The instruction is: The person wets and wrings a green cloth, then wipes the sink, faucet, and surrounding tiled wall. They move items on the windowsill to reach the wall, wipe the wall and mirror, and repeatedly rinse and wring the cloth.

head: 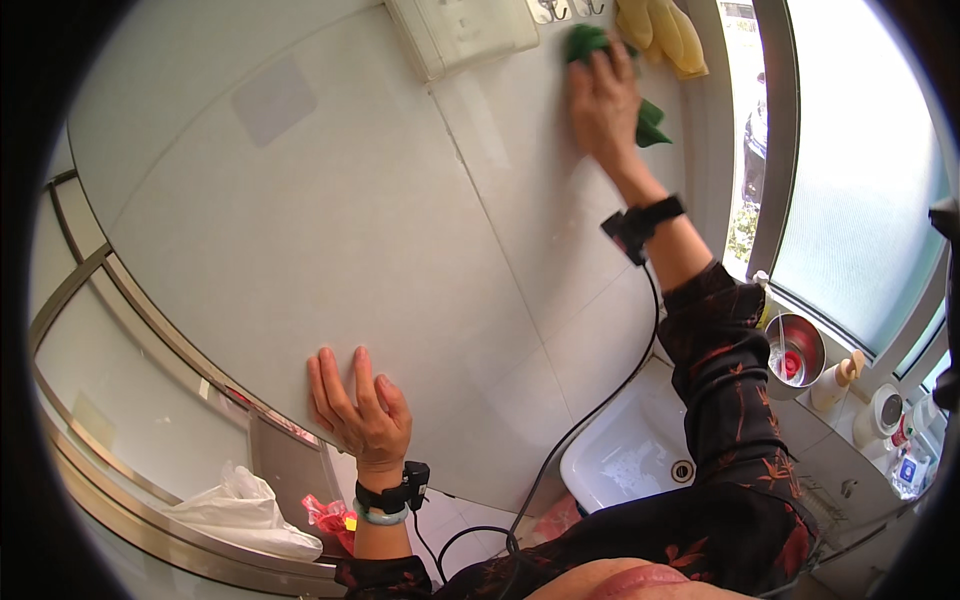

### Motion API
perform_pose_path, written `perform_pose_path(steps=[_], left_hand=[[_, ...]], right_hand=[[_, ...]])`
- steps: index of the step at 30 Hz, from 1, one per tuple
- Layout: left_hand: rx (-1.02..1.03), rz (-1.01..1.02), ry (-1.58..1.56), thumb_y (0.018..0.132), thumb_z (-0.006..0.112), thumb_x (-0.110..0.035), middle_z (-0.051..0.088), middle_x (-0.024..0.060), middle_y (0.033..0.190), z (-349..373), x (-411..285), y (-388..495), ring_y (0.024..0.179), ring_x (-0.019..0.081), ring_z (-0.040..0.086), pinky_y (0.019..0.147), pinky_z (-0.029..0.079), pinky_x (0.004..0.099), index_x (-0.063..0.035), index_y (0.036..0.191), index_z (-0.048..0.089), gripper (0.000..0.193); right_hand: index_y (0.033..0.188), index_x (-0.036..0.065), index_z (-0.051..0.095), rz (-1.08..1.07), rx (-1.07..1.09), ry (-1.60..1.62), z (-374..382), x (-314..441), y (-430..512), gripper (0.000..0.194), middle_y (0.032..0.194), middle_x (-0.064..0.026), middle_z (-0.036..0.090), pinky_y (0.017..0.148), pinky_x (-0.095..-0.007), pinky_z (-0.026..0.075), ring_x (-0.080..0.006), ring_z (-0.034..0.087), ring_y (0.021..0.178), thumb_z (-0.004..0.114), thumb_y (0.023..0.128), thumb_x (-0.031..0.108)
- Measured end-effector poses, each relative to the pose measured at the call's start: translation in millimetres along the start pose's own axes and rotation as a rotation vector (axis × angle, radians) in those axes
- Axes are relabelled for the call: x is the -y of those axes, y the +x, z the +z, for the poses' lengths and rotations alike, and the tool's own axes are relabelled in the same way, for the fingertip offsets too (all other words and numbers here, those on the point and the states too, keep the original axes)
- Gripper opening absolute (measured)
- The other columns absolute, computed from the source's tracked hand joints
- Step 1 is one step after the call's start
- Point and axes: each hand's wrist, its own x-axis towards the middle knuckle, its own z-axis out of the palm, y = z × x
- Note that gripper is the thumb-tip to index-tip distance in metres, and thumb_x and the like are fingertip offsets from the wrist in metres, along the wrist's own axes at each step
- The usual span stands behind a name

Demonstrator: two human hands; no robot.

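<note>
A green cloth point(652, 124) is bunched under my right hand point(606, 101), which presses it to the white tiled wall point(352, 195) high up, close to the wall hooks point(553, 10). One loose corner of the cloth hangs out past my wrist. My left hand point(364, 409) rests flat on the same wall lower down, fingers spread and holding nothing. Each wrist wears a black strap with a small device, and a black cable point(592, 409) runs from them. A pale bangle point(381, 516) circles my left wrist.
Yellow rubber gloves point(667, 34) hang beside a window frame point(776, 142). A whitish plastic box point(469, 34) is on the wall. At lower right are a white sink point(600, 457), a metal pot point(795, 352) and a pump bottle point(832, 382). A white plastic bag point(244, 517) lies lower left.
</note>
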Motion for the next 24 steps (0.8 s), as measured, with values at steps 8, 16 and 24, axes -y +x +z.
perform_pose_path(steps=[8, 16, 24], left_hand=[[0.005, -0.002, -0.008, 0.097, 0.051, -0.018, 0.047, 0.0188, 0.143, -1.8, 1.1, -0.2, 0.131, 0.0380, 0.048, 0.103, 0.041, 0.0483, -0.0085, 0.129, 0.060, 0.034], [0.046, -0.020, -0.039, 0.097, 0.051, -0.017, 0.045, 0.0191, 0.144, -2.6, 0.8, -2.5, 0.135, 0.0396, 0.044, 0.106, 0.037, 0.0503, -0.0071, 0.133, 0.056, 0.038], [0.023, -0.015, -0.025, 0.096, 0.051, -0.016, 0.048, 0.0197, 0.142, -2.2, 0.1, -1.7, 0.131, 0.0384, 0.047, 0.104, 0.039, 0.0490, -0.0066, 0.129, 0.059, 0.035]], right_hand=[[0.112, -0.001, 0.061, 0.181, -0.040, -0.095, 3.7, -3.8, 35.0, 0.025, 0.132, -0.0236, 0.053, 0.099, -0.0483, 0.044, -0.0431, 0.053, 0.118, 0.056, 0.092, 0.014], [0.115, 0.002, 0.063, -0.085, -0.155, 0.059, -6.3, 22.0, 74.4, 0.026, 0.132, -0.0196, 0.056, 0.099, -0.0438, 0.045, -0.0406, 0.055, 0.115, 0.059, 0.089, 0.008], [0.111, 0.002, 0.066, -0.254, -0.009, 0.023, 22.8, 35.9, 93.3, 0.025, 0.131, -0.0155, 0.060, 0.099, -0.0431, 0.046, -0.0384, 0.056, 0.116, 0.059, 0.087, 0.007]])
